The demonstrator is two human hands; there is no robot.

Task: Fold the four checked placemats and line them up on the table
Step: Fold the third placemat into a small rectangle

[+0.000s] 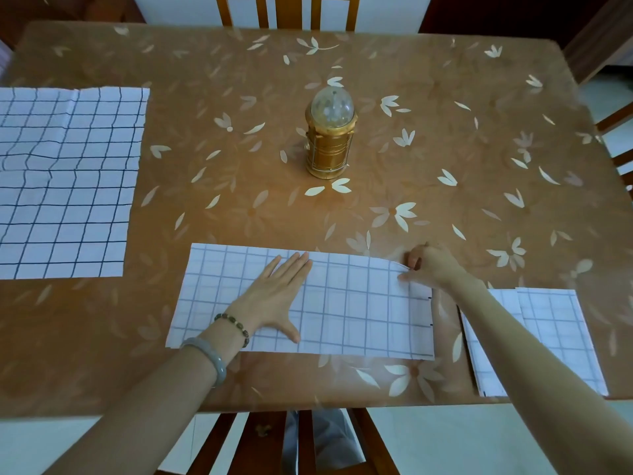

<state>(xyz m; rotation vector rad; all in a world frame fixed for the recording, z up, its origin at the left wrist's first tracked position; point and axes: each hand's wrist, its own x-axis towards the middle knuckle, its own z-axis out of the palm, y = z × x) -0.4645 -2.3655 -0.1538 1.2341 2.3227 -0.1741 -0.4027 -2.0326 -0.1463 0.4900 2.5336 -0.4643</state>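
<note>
A white placemat with a dark check, folded in half into a long strip (pixel 359 310), lies at the near middle of the table. My left hand (pixel 274 293) presses flat on it with straight fingers. My right hand (pixel 430 265) pinches the strip's far right corner, which is lifted slightly. An unfolded checked placemat (pixel 65 186) lies spread at the left. Folded checked placemats (pixel 555 327) are stacked at the near right corner, partly under my right forearm.
A gold lantern with a clear dome (pixel 330 132) stands mid-table on the brown flower-patterned tablecloth (pixel 445 132). Wooden chairs stand at the far side (pixel 287 10), the near side (pixel 305 440) and the right (pixel 620 132).
</note>
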